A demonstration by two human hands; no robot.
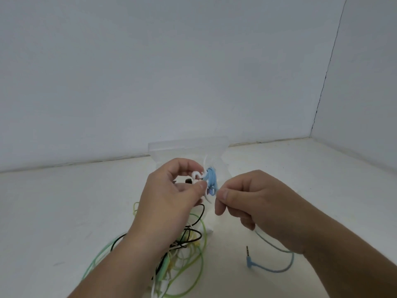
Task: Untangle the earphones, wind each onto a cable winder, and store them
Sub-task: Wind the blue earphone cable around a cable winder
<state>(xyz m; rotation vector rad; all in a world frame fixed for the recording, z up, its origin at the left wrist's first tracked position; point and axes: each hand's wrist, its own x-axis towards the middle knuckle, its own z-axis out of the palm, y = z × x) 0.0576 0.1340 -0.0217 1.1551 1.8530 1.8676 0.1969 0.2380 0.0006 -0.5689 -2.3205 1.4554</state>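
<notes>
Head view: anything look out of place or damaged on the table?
Nothing looks damaged. The only mess is the knotted cable heap under the left hand; the blue cable trails loose from the right hand.

Blue earphone cable (211,177) partly wound on white winder (196,174); other earphones (187,244) tangled below

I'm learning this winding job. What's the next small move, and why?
Probably one more turn round the winder: the left hand holds it part-wound, the right hand pinches the blue cable, and slack trails to the plug.
</notes>
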